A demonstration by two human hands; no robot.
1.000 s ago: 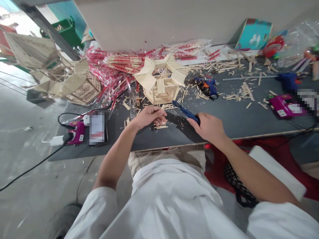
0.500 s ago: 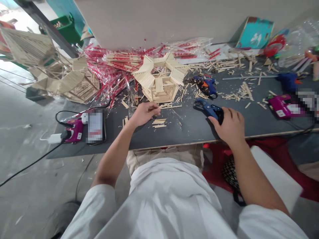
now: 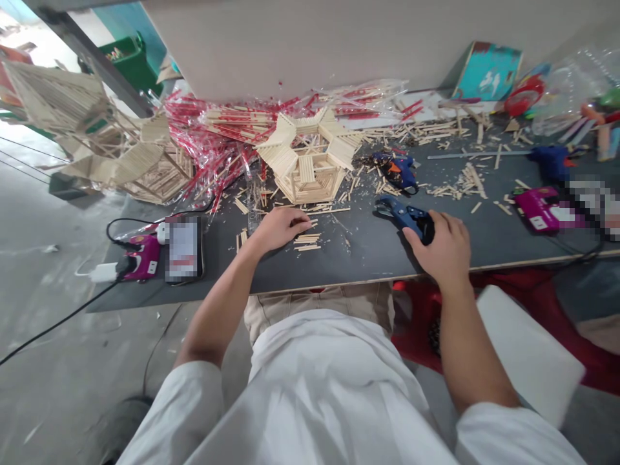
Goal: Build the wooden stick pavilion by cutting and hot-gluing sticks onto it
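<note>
My left hand [image 3: 279,228] rests on the dark table [image 3: 368,248], fingers curled over a thin wooden stick beside a small row of cut sticks [image 3: 306,241]. Just beyond stands a hexagonal model of wooden sticks [image 3: 307,158]. My right hand [image 3: 443,248] lies on the table with its fingers around the handles of blue cutting pliers [image 3: 402,213], whose jaws point left.
Red-printed plastic packs of sticks [image 3: 217,139] pile at the back left beside larger stick structures [image 3: 116,152]. A phone [image 3: 183,248], a purple charger [image 3: 140,261] and cables sit left. Blue glue guns [image 3: 400,169] [image 3: 552,158], a purple box [image 3: 540,208] and stick scraps lie right.
My right hand swung the blue pliers away to the right and set them down on the table. My left hand lifted a stick and is back down by the cut sticks.
</note>
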